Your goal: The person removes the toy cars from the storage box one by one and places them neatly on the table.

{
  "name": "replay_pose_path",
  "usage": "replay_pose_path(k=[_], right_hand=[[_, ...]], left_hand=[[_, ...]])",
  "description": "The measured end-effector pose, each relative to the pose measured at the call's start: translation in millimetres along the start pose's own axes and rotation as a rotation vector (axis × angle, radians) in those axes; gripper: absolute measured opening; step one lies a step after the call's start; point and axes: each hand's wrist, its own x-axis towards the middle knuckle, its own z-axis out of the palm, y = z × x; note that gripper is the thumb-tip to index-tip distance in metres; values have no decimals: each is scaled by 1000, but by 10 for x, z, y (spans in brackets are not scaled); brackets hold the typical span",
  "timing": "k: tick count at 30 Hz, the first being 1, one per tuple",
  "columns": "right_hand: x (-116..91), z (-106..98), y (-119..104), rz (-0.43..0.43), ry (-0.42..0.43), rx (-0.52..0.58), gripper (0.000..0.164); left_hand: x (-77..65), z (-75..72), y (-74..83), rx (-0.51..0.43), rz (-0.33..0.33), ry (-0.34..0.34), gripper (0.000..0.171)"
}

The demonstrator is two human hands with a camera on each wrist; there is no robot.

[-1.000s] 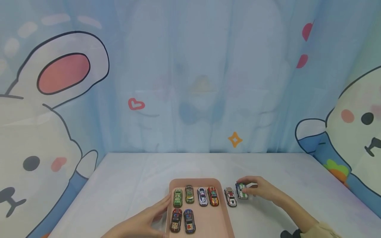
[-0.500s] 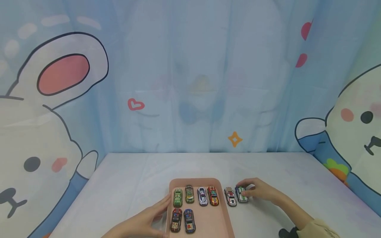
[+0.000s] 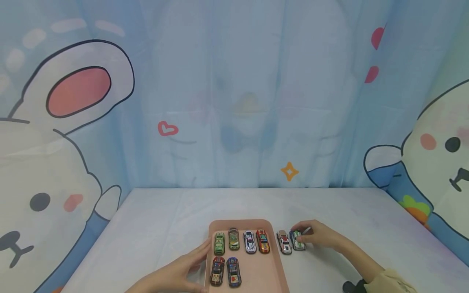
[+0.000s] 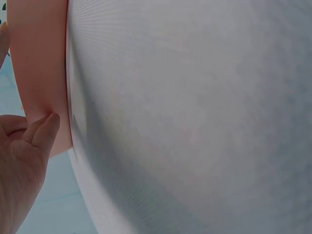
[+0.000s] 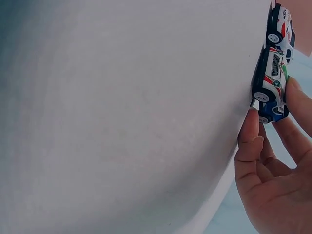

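Note:
At the left wall of a pink tray point(image 3: 256, 276) my left hand point(image 3: 183, 268) rests with its fingers fairly straight, touching the side; the left wrist view shows fingertips point(image 4: 52, 120) against the outer wall. My right hand point(image 3: 322, 235) pinches a toy car point(image 3: 298, 241), white and green with a blue end, between thumb and fingers on the table. In the right wrist view that toy car point(image 5: 274, 83) is low at the table surface. Close on its left stands a white and red toy car point(image 3: 283, 242), just outside the tray's right wall.
Inside the tray sit several toy cars: a green one point(image 3: 219, 243), an olive one point(image 3: 233, 239), a white and purple one point(image 3: 250, 242), a red and yellow one point(image 3: 262, 241), and two dark ones in front. A cartoon curtain point(image 3: 234, 97) hangs behind the white table point(image 3: 176, 215).
My right hand has shifted slightly toward me with the white and green toy car, now closer beside the white and red one. My left hand and the tray have stayed put.

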Motion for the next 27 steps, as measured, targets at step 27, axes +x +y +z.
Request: replay_pose_path(k=[27], right_hand=[[-41, -37, -190, 11, 90, -248, 38]], left_hand=[[4, 4, -13, 26, 13, 13, 100]])
